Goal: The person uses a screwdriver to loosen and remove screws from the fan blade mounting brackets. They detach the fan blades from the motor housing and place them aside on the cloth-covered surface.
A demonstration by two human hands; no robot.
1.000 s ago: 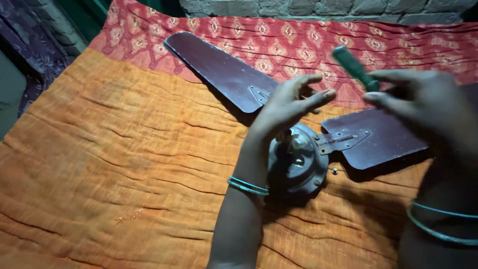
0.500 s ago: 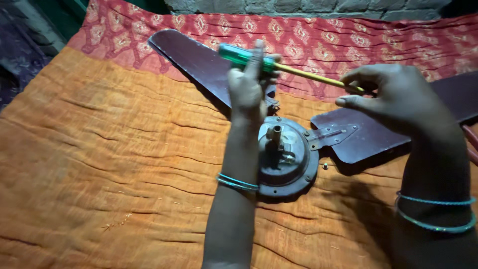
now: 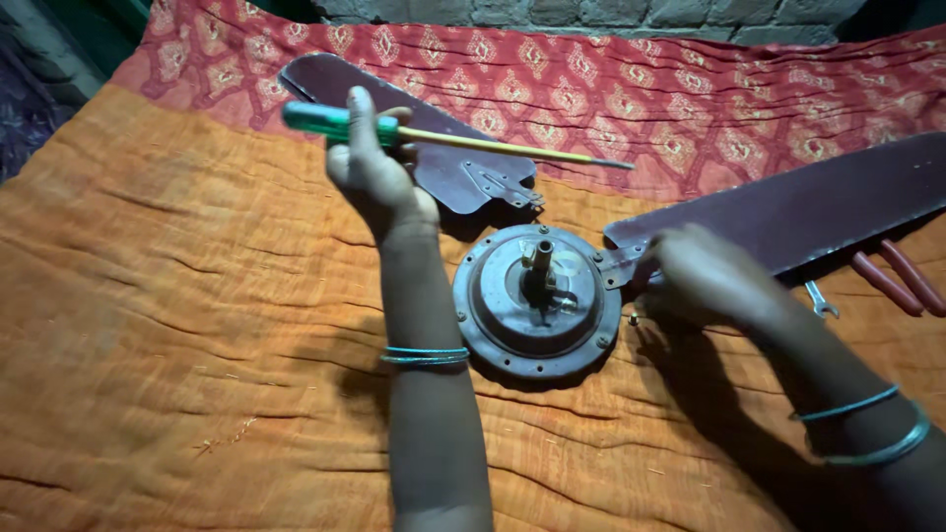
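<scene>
1. Screwdriver [image 3: 443, 138] position: we hold it in our left hand [image 3: 379, 177], fingers clenched round the green handle, with the yellow shaft pointing right, lifted above the near fan blade [image 3: 394, 118]. The tip hangs free and touches nothing.

2. Our right hand [image 3: 705, 281] rests on the root of the second blade [image 3: 798, 212], where its metal bracket meets the motor housing [image 3: 537, 300]. The fingers curl downward over the bracket; we cannot tell whether they pinch anything.

3. The motor housing lies flat on the orange quilt [image 3: 197, 325], shaft stub upward, between our two forearms. The first blade lies just beside it, its bracket apparently detached from the rim.

4. A small screw [image 3: 632, 318] lies on the quilt just beside the housing and our right hand. Red-handled pliers [image 3: 902, 281] and a spanner [image 3: 818, 299] lie near the second blade's lower edge.

5. Hazard, in our judgement: the loose screw may sink into the quilt's folds if the fabric is disturbed by a hand or the housing.

6. Hazard: the soft quilt gives no firm support, so the housing may tilt under pressure and a driver tip could slip from a screw head toward our right hand.
</scene>
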